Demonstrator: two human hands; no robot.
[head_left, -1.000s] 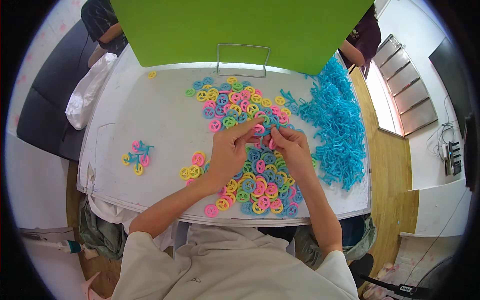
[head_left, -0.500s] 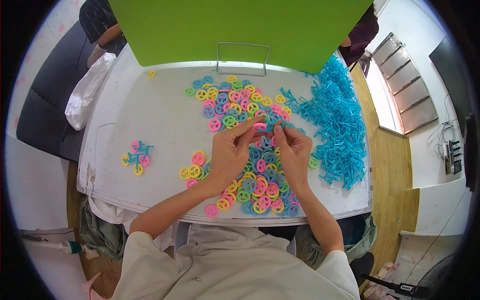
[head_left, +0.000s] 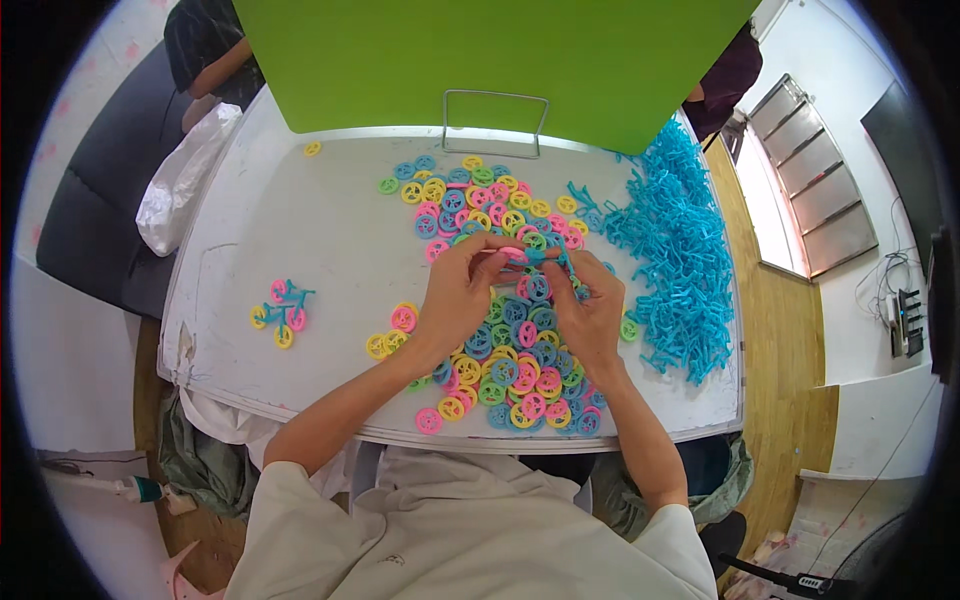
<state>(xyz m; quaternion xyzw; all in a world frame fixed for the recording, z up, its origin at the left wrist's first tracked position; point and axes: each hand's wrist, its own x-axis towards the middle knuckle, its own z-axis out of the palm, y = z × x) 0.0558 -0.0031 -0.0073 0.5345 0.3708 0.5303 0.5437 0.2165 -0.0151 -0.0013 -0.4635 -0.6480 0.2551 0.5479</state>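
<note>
Over the middle of the table both hands meet at a small blue plastic toy bicycle frame [head_left: 538, 256]. Pinched between the fingers of my left hand [head_left: 455, 300] is the end with a pink wheel [head_left: 512, 254]. My right hand [head_left: 592, 318] grips the frame's other end, its fingertips partly hiding it. Beneath and around the hands lie loose spoked wheels [head_left: 505, 373] in pink, yellow, green and blue. To the right is a big heap of blue frames [head_left: 685, 265]. Toy bicycles [head_left: 290, 310] with wheels fitted lie together at the left.
A tall green panel [head_left: 490, 65] with a wire stand [head_left: 495, 92] rises at the table's far edge. Beyond it, parts of other people show at both sides. A white plastic bag [head_left: 180, 190] hangs by the left edge of the white table [head_left: 225, 360].
The view has shifted slightly. My right fingers have moved a little lower around the blue frame, and more of its blue end shows above them. My left hand keeps its pinch.
</note>
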